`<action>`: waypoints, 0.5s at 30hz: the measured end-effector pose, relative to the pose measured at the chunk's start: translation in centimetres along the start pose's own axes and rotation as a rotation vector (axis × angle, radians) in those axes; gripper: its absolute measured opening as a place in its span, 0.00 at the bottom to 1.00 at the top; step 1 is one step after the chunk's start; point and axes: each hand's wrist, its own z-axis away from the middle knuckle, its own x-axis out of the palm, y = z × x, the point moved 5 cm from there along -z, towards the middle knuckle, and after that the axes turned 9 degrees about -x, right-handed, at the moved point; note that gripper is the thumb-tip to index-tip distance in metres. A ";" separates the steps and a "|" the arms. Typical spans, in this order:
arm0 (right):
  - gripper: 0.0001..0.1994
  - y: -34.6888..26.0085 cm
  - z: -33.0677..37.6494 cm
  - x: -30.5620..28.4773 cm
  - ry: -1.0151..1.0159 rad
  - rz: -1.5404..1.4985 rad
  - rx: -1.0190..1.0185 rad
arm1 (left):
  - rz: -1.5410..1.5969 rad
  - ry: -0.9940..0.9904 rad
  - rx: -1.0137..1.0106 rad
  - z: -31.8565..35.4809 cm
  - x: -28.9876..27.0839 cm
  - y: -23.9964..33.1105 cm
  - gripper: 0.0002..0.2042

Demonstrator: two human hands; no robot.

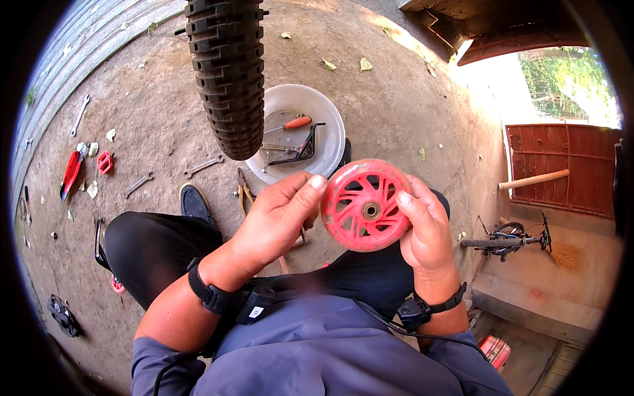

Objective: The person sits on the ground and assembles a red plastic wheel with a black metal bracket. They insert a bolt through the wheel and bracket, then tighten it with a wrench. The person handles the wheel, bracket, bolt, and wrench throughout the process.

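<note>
I hold a small pink-red scooter wheel [371, 210] in front of me, its spoked face and central bearing turned upward. My right hand [426, 231] grips the right rim, with the thumb on the face and the fingers behind. At the opposite rim, my left hand [287, 208] is closed, its thumb at the wheel's upper left edge; its other fingertips are partly hidden. Beyond the wheel stands a pale round tub [335, 125] holding an orange-handled screwdriver [298, 123] and a black metal bracket [307, 146].
A knobbly tyre [228, 79] hangs over the ground ahead. Pliers [245, 193], spanners [139, 185], a red pedal [104, 162] and a red-black tool [71, 173] lie to the left. At right are a bicycle [505, 244] and a red metal gate [561, 165].
</note>
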 end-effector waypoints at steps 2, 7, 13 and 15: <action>0.21 0.2 0.0 -0.5 0.012 0.011 0.000 | 0.027 0.024 -0.033 0.0 -0.3 0.2 0.20; 0.21 0.2 -0.1 -0.6 0.021 0.020 -0.030 | 0.153 0.056 -0.089 -0.1 -0.2 0.0 0.15; 0.21 0.5 -0.1 -1.1 0.031 0.005 -0.047 | 0.227 0.030 -0.081 -0.7 -0.4 -0.7 0.11; 0.21 0.5 -0.1 -1.2 0.036 0.000 -0.052 | 0.239 0.018 -0.091 -0.7 -0.4 -0.7 0.11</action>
